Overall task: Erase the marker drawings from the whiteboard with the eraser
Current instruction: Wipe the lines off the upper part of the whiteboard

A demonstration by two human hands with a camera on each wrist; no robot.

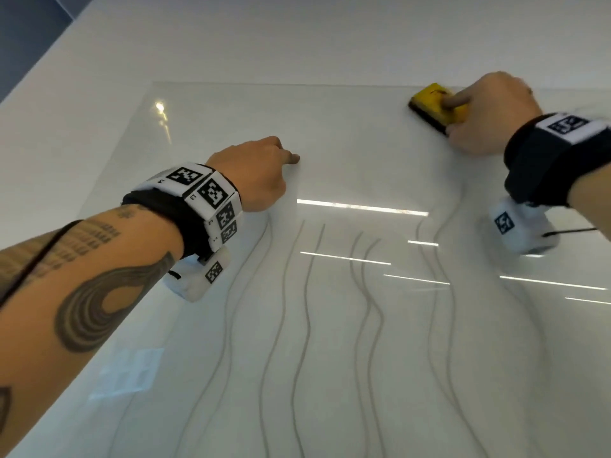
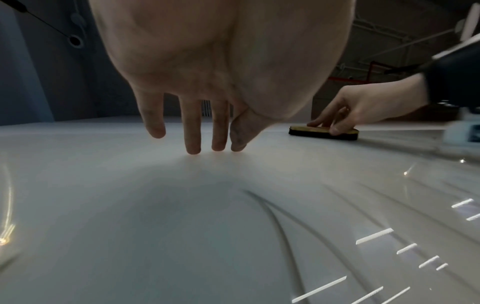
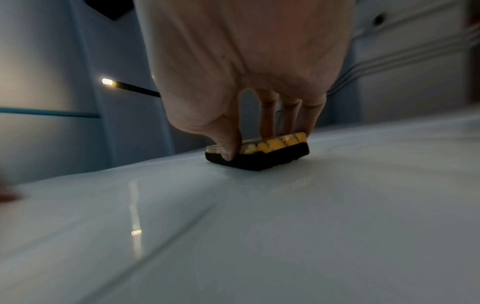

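Note:
The whiteboard (image 1: pixel 231 127) lies flat, with several wavy grey marker lines (image 1: pixel 307 292) across its near half. A yellow eraser (image 1: pixel 436 105) with a black felt base sits on the board near its far right edge. My right hand (image 1: pixel 489 114) grips it, thumb on one side and fingers on top; the right wrist view shows the eraser (image 3: pixel 262 152) pressed flat. My left hand (image 1: pixel 254 170) stands on the board's middle, straight fingertips (image 2: pixel 193 148) touching the surface and holding nothing. The left wrist view shows the eraser (image 2: pixel 323 132) off to the right.
The board rests on a white table (image 1: pixel 82 104) that extends past it at left and far side. Ceiling lights (image 1: pixel 360 206) reflect as bright bars on the glossy surface. Dark floor (image 1: pixel 23 34) shows beyond the table's far left corner.

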